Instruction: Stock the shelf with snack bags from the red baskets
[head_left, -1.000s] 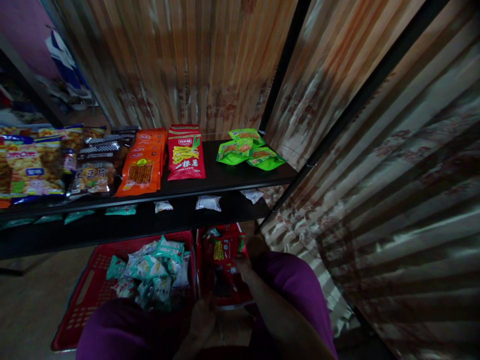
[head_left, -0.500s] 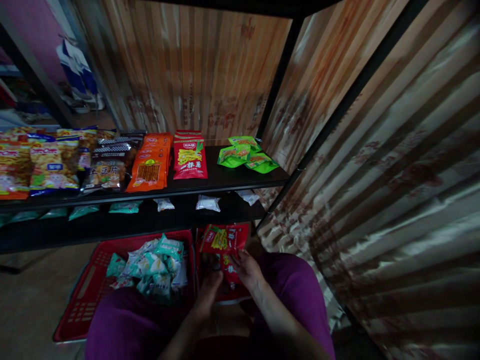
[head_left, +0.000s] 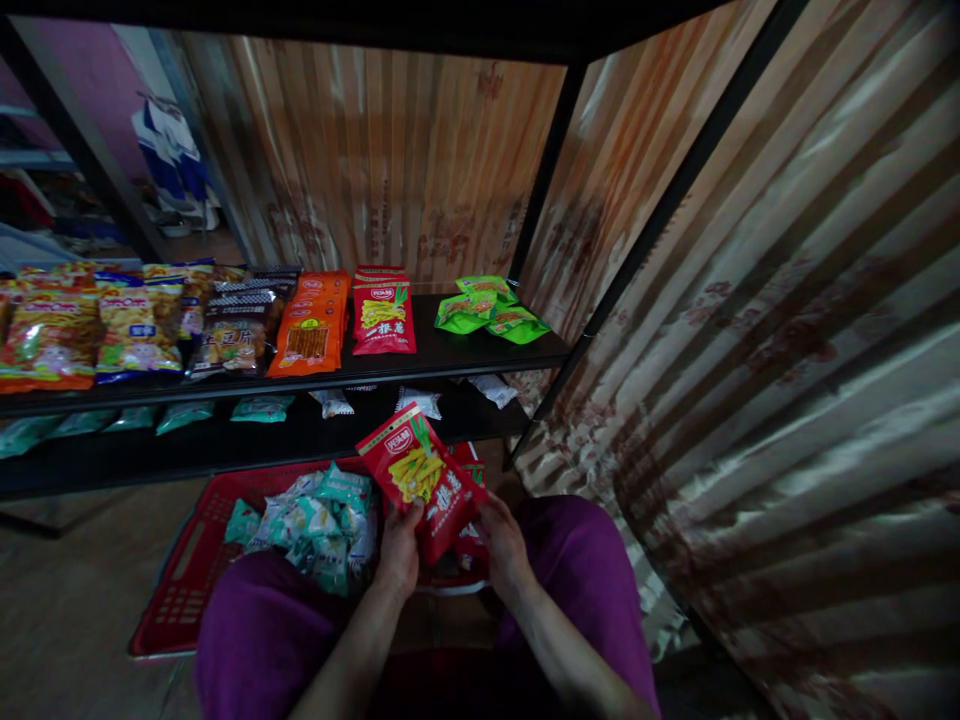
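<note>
The left hand point(head_left: 397, 552) has its fingers curled round the lower left edge of a red packet point(head_left: 420, 478), thumb on the front. The right hand point(head_left: 501, 545) is closed on the packet's lower right edge, so both hands hold it. The packet is tilted, its top corner leaning left, with a yellow snack picture and white lettering facing the camera. It is held up above the person's lap, in front of the shelf unit and below the lower shelf.

Under the hands sits a red basket point(head_left: 459, 584) holding more red packs, mostly hidden by the raised packet. Just beside it on the left is a second red basket point(head_left: 176, 600) heaped with small teal and white sachets point(head_left: 319, 518). The person's knees, in purple trousers point(head_left: 259, 625), frame both baskets.

Beyond the baskets, the lower shelf point(head_left: 225, 450) carries a row of small sachets along its front. The upper shelf point(head_left: 442, 352) holds a stack of matching red packs point(head_left: 383, 318), orange packs point(head_left: 309, 332) to their left, dark packs point(head_left: 231, 335) next, and yellow and blue bags point(head_left: 133, 325) farther left. Green packs point(head_left: 487, 310) lie loose at its right end. A striped curtain point(head_left: 750, 350) hangs behind and to the right.
</note>
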